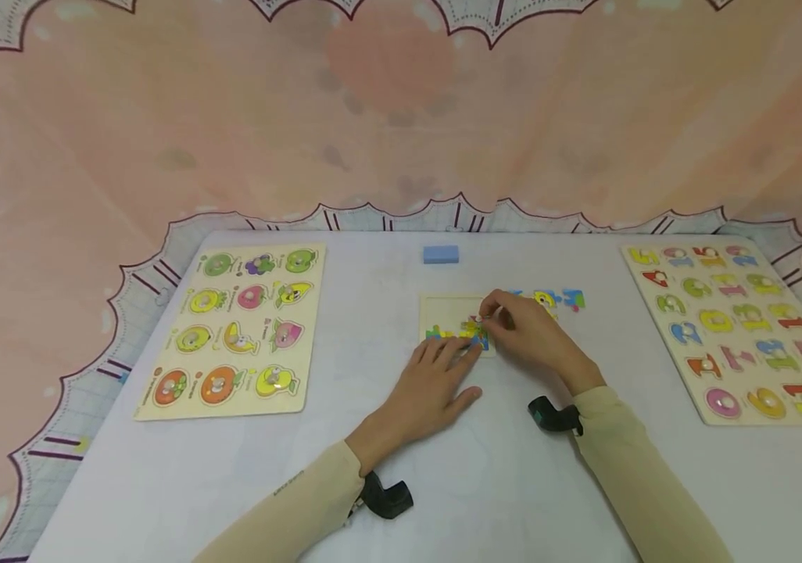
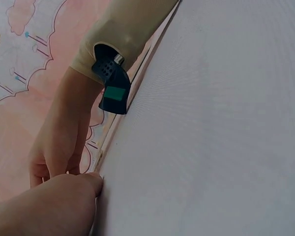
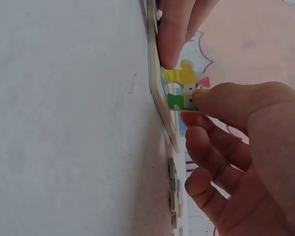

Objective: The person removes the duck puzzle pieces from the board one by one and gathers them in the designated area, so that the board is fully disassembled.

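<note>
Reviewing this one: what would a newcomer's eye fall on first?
Probably the right hand, mid-scene, pinching a colourful jigsaw piece at the small puzzle board, with the left hand laid at that board's near side. Then the large fruit board, left of the hands, and the board of bright shapes, on the right, would likely stand out.

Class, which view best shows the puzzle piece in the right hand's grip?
The right wrist view: the puzzle piece appears large, its yellow and green parts plain, in the right hand's grip. The head view shows it tiny, partly covered; the left wrist view, not at all.
</note>
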`<state>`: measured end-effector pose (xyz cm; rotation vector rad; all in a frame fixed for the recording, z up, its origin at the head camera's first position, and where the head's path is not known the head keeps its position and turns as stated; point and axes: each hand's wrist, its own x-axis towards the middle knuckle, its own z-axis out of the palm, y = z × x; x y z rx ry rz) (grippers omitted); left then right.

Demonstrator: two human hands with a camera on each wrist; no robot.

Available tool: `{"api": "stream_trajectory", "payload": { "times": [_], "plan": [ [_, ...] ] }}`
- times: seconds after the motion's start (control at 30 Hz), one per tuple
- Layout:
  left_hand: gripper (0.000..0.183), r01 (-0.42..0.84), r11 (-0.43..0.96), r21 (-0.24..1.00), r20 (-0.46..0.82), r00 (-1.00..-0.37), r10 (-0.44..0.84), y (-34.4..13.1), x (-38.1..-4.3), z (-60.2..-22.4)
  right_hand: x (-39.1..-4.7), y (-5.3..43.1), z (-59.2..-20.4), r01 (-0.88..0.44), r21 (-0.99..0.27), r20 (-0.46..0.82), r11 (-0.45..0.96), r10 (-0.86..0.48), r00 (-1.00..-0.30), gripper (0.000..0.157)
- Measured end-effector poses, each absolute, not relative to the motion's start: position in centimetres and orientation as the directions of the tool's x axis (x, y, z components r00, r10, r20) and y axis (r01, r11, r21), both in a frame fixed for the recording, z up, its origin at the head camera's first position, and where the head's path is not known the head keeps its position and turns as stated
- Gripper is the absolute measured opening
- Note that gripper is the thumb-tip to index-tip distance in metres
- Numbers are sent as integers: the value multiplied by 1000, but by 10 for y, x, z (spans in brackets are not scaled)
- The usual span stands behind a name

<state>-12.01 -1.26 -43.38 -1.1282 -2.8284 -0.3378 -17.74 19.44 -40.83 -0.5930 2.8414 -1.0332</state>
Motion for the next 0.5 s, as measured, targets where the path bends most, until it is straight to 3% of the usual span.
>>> {"api": "stream_trajectory", "payload": {
  "times": [0.5],
  "plan": [
    [57,680,706,200,152,-733,663,-13,-120,-434,-178,194,-408,-371,-625,139,687,-370,-919,9]
  ]
}}
